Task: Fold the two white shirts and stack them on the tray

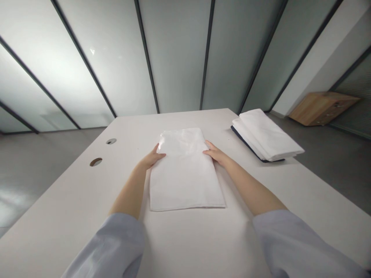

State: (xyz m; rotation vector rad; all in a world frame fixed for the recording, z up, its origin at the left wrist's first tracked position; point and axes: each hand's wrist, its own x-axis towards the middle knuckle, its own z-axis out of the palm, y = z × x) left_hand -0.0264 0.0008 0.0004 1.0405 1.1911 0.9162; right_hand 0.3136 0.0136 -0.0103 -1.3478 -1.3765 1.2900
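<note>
A folded white cloth (pixel 185 181) lies flat in front of me, its long sides running away from me. Its far part has a glossy surface that looks like clear plastic film (pixel 182 139); I cannot tell how far the film reaches. My left hand (pixel 151 157) grips the left edge, thumb on top and fingers at the side and partly hidden underneath. On the opposite edge my right hand (pixel 216 153) has a similar hold, thumb over the top.
The white table (pixel 185 243) has two round cable holes on its left, one with a grey cover (pixel 111 141) and one uncovered (pixel 96 161). At the right edge sits a stack of folded white cloths (pixel 266 133) with a dark layer below. Frosted glass panels stand behind; a wooden cabinet (pixel 315 107) is far right.
</note>
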